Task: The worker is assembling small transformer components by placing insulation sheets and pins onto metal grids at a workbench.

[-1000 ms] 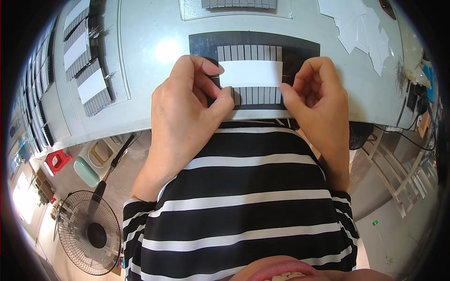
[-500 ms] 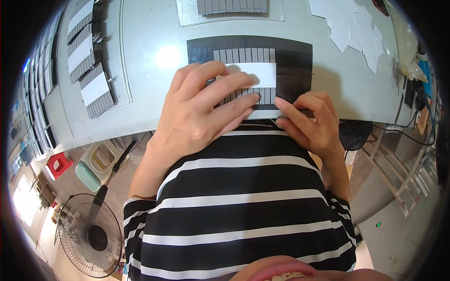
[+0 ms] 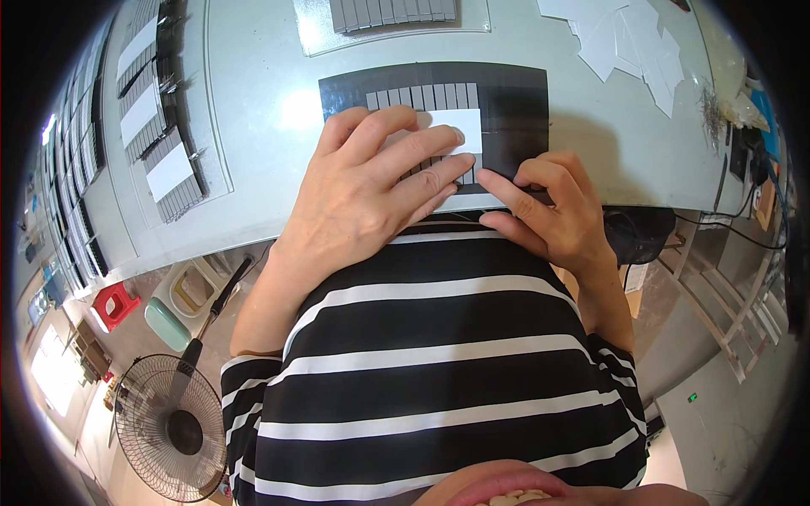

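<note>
A dark mat (image 3: 515,93) lies on the pale table near its front edge. On it sits a row of grey strips (image 3: 422,97) with a white label (image 3: 464,131) stuck across them. My left hand (image 3: 371,190) lies flat over the strips and label, fingers spread and pressing down. My right hand (image 3: 548,207) rests at the mat's front right corner, its index finger touching the edge of the strips, other fingers curled.
Several finished grey strip sets with white labels (image 3: 164,164) lie at the left. Another grey strip set (image 3: 392,13) sits at the back on a clear sheet. White paper pieces (image 3: 629,42) are scattered at back right. A floor fan (image 3: 169,426) stands below left.
My left hand has moved from the left end of the strips to lie flat across the label. My right hand dropped from the label's right end to the front right corner.
</note>
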Available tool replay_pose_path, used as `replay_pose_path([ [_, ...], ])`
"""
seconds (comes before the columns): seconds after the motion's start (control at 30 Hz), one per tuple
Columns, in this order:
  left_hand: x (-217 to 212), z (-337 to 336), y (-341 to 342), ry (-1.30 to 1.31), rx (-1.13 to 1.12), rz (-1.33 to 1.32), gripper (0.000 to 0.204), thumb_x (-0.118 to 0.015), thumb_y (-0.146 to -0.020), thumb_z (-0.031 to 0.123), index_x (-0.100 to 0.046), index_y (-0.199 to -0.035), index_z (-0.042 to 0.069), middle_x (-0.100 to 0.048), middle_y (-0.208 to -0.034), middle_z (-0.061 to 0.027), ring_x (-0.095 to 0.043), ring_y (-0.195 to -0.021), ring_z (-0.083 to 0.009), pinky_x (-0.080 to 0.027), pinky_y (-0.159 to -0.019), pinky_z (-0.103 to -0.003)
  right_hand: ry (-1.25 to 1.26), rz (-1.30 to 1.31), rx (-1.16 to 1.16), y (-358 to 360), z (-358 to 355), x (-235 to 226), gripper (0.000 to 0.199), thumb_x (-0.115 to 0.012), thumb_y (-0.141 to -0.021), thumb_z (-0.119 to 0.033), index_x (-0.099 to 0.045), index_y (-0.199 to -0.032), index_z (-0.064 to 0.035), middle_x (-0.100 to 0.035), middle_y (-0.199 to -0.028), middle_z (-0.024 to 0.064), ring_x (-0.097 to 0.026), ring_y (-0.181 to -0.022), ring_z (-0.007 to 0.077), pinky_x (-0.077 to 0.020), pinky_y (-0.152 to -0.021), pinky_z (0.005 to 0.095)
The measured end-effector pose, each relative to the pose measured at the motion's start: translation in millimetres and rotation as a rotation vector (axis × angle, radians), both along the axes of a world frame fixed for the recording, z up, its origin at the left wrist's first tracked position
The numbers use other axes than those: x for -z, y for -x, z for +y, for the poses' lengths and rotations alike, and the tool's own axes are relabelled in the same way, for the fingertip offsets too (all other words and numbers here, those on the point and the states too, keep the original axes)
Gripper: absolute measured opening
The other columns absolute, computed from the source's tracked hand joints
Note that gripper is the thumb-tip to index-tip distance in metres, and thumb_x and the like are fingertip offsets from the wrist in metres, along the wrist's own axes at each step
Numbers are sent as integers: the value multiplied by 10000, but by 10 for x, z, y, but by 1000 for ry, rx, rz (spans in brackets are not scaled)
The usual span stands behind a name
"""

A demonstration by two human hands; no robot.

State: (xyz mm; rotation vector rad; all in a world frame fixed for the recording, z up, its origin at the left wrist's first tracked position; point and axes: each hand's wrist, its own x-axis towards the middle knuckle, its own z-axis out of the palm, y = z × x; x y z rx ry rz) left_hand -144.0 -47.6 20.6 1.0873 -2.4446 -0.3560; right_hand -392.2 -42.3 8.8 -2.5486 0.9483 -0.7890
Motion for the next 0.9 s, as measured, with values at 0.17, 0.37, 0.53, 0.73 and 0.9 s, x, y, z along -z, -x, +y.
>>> replay_pose_path([
  [0.17,-7,6,2,-1,-3,-9,422,-795,-747,197,-731,-1164,213,-651,-1221,50,-550,-1091,-216,-407,-925,-379,14,-10,-3,-8,-6,2,410,-836,-695,-266,-730,-1059,-110,-515,-906,28,-543,-809,218,-497,-653,320],
  [0.37,9,1,-1,6,5,-16,428,-795,-745,190,-728,-1166,216,-646,-1225,45,-552,-1092,-216,-407,-924,-385,18,-8,-2,-12,-12,0,408,-837,-691,-272,-731,-1051,-112,-515,-908,29,-545,-807,218,-500,-647,318],
  [0.53,0,-3,3,-9,5,-16,434,-795,-747,178,-728,-1174,218,-645,-1225,41,-559,-1092,-218,-415,-913,-375,19,-12,-8,-4,-18,13,408,-835,-692,-273,-733,-1052,-111,-519,-912,29,-547,-811,218,-504,-651,317],
  [0.73,14,-28,16,39,14,24,297,-755,-782,196,-728,-1076,158,-640,-1160,32,-571,-1079,-186,-422,-901,-347,14,-19,-7,6,-11,10,407,-832,-695,-268,-739,-1059,-113,-526,-917,26,-548,-815,216,-506,-655,317],
  [0.9,18,-5,-6,12,13,10,378,-777,-762,176,-727,-1135,192,-640,-1202,35,-565,-1086,-208,-425,-898,-360,23,-19,-17,4,-20,5,400,-829,-700,-267,-742,-1056,-108,-532,-923,25,-551,-818,215,-506,-663,316],
])
